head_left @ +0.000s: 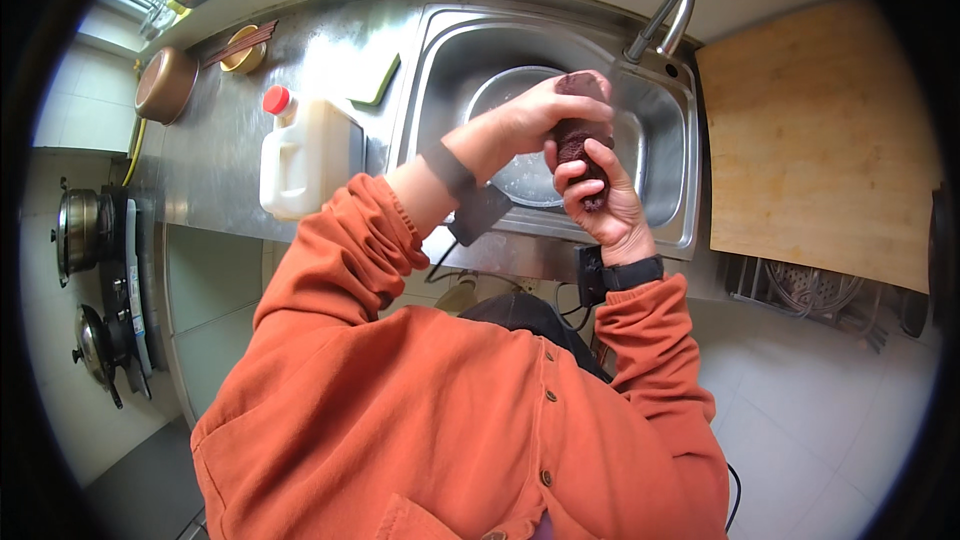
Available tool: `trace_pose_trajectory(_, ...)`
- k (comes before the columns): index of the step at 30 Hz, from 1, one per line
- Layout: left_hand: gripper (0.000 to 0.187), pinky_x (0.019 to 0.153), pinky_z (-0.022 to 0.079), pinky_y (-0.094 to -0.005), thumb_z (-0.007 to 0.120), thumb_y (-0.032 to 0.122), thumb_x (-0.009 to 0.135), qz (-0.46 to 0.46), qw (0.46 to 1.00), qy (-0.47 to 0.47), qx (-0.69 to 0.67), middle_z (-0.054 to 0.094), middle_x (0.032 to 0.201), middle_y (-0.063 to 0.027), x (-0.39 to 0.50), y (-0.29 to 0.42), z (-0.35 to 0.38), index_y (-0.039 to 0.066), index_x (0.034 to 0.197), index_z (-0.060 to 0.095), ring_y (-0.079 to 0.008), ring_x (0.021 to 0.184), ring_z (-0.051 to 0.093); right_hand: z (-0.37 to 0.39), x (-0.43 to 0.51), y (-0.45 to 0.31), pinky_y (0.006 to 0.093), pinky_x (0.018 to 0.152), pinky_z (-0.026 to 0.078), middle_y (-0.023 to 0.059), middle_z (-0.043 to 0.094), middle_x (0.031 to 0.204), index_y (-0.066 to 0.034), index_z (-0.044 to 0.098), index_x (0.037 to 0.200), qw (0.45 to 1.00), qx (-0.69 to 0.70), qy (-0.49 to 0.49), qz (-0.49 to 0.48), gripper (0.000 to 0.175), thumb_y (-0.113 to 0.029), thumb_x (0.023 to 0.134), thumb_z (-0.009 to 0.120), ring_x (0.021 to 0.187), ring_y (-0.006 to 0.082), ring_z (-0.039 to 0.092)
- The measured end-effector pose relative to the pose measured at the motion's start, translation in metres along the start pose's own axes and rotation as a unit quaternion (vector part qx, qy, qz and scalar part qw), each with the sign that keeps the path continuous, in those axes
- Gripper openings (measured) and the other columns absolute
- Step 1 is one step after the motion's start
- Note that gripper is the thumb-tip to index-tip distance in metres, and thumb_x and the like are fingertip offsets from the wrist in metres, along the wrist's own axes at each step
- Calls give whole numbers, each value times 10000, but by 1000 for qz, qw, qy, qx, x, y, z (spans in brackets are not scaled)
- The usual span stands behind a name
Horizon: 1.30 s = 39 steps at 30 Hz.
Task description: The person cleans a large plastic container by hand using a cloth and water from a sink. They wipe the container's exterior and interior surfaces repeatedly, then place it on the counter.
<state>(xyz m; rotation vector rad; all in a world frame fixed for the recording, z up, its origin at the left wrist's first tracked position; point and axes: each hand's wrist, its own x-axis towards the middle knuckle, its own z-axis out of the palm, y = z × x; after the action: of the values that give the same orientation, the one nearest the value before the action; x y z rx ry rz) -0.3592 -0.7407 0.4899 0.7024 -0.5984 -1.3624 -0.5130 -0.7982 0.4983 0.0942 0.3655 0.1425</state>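
Observation:
My left hand (559, 105) and my right hand (604, 191) both grip a dark reddish-brown cloth (576, 142), bunched into a long roll above the sink. The left hand is around its far end, the right hand around its near end. Beneath them, a round metal basin (529, 176) with some water drops or suds in it stands in the stainless steel sink (442, 90). Its right part is partly hidden by my hands. Both wrists wear dark bands with small devices and cables.
A curved metal faucet (679, 11) rises at the sink's back right. To the right lies a wooden board (814, 142). Left of the sink stand a plastic jug (307, 157) with a red cap, a green-edged pad (379, 82), a yellow bowl (244, 60) with chopsticks, and a brown pot (165, 86).

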Motion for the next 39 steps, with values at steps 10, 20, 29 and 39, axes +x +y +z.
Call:
trace_pose_trajectory(10, 168, 629, 510, -327, 665, 22, 730, -41, 978, 163, 123, 572, 715, -79, 15, -15, 8, 38, 851, 550, -182, 639, 568, -3, 14, -2, 205, 407, 191, -91, 358, 537, -115, 529, 756, 799, -529, 258, -123, 210, -279, 810, 649, 424, 26, 284)
trace_pose_trajectory(20, 143, 603, 479, -301, 655, 49, 686, -17, 855, 300, 422, 617, 705, -66, 39, -63, -16, 5, 814, 610, -159, 610, 575, -64, 55, -21, 326, 606, 481, 105, 674, 787, 2, 642, 878, 551, -720, 368, -206, 404, -350, 710, 750, 684, 225, 642)
trace_pose_trajectory(29, 264, 767, 517, -330, 678, 91, 682, -40, 799, 414, 434, 684, 867, -126, 34, -96, -26, 27, 938, 664, -228, 824, 666, -100, 62, -17, 451, 760, 510, 261, 661, 898, 48, 532, 1013, 367, -808, 396, -237, 505, -371, 759, 657, 880, 421, 635)
trace_pose_trajectory(39, 315, 788, 514, -450, 646, 315, 884, -159, 919, 357, 59, 623, 1008, -108, 18, -87, -41, 55, 1049, 578, -254, 950, 612, -104, 33, -19, 391, 768, 516, 216, 611, 1085, -18, 443, 1200, 343, -789, 364, -358, 738, -199, 604, 838, 913, 312, 643)
